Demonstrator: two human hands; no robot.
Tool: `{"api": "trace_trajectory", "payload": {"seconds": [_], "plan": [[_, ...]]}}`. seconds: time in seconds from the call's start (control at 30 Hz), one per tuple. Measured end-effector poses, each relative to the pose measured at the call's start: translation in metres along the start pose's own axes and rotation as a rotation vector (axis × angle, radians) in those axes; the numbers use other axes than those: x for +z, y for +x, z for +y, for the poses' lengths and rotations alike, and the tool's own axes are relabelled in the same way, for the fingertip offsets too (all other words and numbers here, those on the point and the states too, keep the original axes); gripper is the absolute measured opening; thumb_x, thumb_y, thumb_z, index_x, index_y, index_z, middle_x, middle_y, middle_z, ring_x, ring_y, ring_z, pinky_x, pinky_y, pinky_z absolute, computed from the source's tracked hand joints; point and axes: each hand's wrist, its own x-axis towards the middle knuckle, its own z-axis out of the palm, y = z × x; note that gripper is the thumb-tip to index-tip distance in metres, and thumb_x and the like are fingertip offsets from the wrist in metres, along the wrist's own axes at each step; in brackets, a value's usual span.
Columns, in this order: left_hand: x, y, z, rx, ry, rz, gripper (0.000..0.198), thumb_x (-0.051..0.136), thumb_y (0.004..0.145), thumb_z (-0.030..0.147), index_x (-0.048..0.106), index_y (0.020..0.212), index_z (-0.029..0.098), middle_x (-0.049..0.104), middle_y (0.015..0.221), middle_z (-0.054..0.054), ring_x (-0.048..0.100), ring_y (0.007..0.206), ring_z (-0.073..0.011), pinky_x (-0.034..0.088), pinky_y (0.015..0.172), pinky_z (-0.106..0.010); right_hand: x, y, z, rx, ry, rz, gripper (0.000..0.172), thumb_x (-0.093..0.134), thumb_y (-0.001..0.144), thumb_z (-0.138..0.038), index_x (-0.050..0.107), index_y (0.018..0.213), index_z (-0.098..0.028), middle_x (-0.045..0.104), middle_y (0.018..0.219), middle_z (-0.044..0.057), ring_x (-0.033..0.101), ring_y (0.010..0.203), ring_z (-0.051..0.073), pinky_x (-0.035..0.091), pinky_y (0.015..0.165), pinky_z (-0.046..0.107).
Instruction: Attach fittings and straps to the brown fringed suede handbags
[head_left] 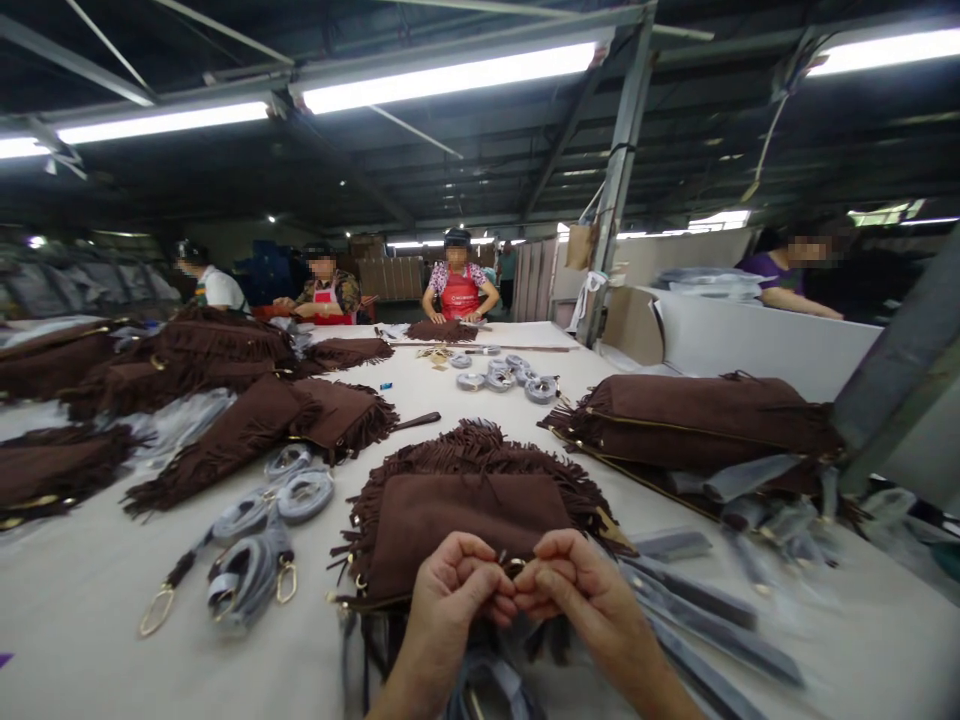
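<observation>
A brown fringed bag (465, 515) lies on the table straight in front of me. My left hand (461, 590) is closed in a pinch over its near edge. Opposite it, with fingertips almost touching, my right hand (574, 590) is pinched too. Between the fingertips shows a small gold ring (515, 567); the fingers hide whatever they grip. Under my wrists lies a plastic-wrapped strap coil (487, 685), partly covered by my arms. Left of the bag are several wrapped straps (251, 575) with gold clips.
More brown bags (330, 410) are piled at left, and a stack of bags (697, 420) stands at right. Wrapped strips (712, 620) lie right of my arm. Strap coils (502, 375) sit farther back. A person in a red apron (459, 290) works across the table (420, 375). A metal post (611, 190) rises behind.
</observation>
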Motion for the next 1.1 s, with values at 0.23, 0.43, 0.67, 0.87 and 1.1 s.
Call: {"api": "trace_trajectory", "payload": {"seconds": [0.23, 0.43, 0.67, 0.87, 1.1], "plan": [[0.003, -0.001, -0.003, 0.079, 0.238, 0.027, 0.031, 0.073, 0.070, 0.041, 0.061, 0.075, 0.014, 0.061, 0.060, -0.001, 0.054, 0.052, -0.0115, 0.044, 0.049, -0.020, 0.001, 0.005, -0.003, -0.014, -0.089, 0.040, 0.038, 0.073, 0.079, -0.056, 0.066, 0.079, -0.018, 0.074, 0.075, 0.005, 0.072, 0.069, 0.019, 0.060, 0.064, 0.027], [0.008, -0.006, -0.003, 0.291, 0.539, 0.045, 0.017, 0.058, 0.078, 0.028, 0.058, 0.068, 0.015, 0.052, 0.062, 0.001, 0.044, 0.056, -0.0103, 0.035, 0.052, -0.019, 0.004, 0.004, -0.003, -0.015, -0.082, 0.023, 0.036, 0.071, 0.081, -0.055, 0.068, 0.084, -0.018, 0.074, 0.078, 0.005, 0.072, 0.070, 0.019, 0.061, 0.068, 0.030], [0.012, -0.006, -0.007, 0.301, 0.602, 0.050, 0.018, 0.053, 0.080, 0.029, 0.055, 0.068, 0.016, 0.051, 0.063, 0.000, 0.045, 0.057, -0.0121, 0.036, 0.053, -0.021, 0.003, 0.004, 0.003, -0.038, -0.150, 0.014, 0.032, 0.071, 0.083, -0.051, 0.068, 0.080, -0.018, 0.073, 0.069, 0.003, 0.071, 0.066, 0.018, 0.059, 0.061, 0.027], [0.009, -0.003, -0.006, 0.296, 0.625, 0.034, 0.018, 0.052, 0.080, 0.028, 0.054, 0.067, 0.016, 0.050, 0.063, 0.001, 0.044, 0.058, -0.0120, 0.035, 0.054, -0.021, 0.003, 0.003, 0.003, -0.039, -0.154, 0.009, 0.033, 0.069, 0.084, -0.052, 0.069, 0.080, -0.019, 0.072, 0.069, 0.002, 0.070, 0.065, 0.017, 0.057, 0.061, 0.026], [0.010, -0.006, -0.007, 0.275, 0.624, 0.023, 0.017, 0.052, 0.079, 0.028, 0.053, 0.066, 0.016, 0.049, 0.062, 0.001, 0.043, 0.056, -0.0115, 0.034, 0.053, -0.021, 0.002, 0.004, 0.004, -0.020, -0.180, 0.016, 0.033, 0.070, 0.084, -0.051, 0.069, 0.080, -0.018, 0.072, 0.068, 0.003, 0.069, 0.064, 0.018, 0.058, 0.061, 0.028]]}}
